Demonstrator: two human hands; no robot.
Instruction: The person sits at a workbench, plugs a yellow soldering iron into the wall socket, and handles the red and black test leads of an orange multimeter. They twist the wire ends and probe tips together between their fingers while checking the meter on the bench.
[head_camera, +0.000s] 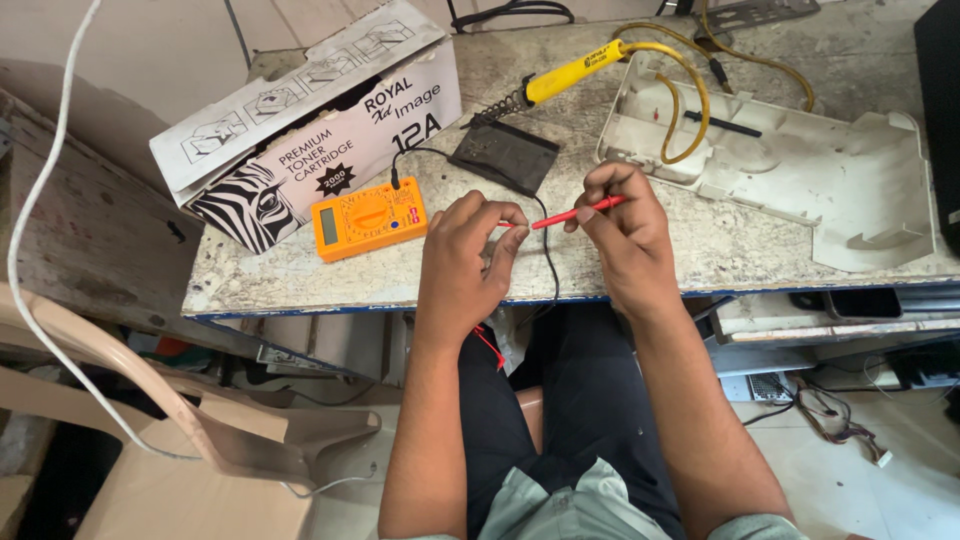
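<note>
My right hand (620, 225) grips a thin red test probe (580, 211) above the front edge of the worn workbench (730, 245). My left hand (465, 255) pinches the probe's tip end between thumb and fingers; whether something small sits in those fingers is hidden. An orange multimeter (368, 217) lies flat just left of my left hand, with a black lead (545, 255) running from it past my hands and over the bench edge. A red lead (490, 345) hangs below my left wrist.
A white and black printed cardboard box (310, 120) stands behind the multimeter. A yellow-handled soldering iron (570, 72) rests beside a dark flat pad (503, 155). A large off-white plastic housing (800, 165) lies at the right. A beige plastic chair (170, 420) stands at lower left.
</note>
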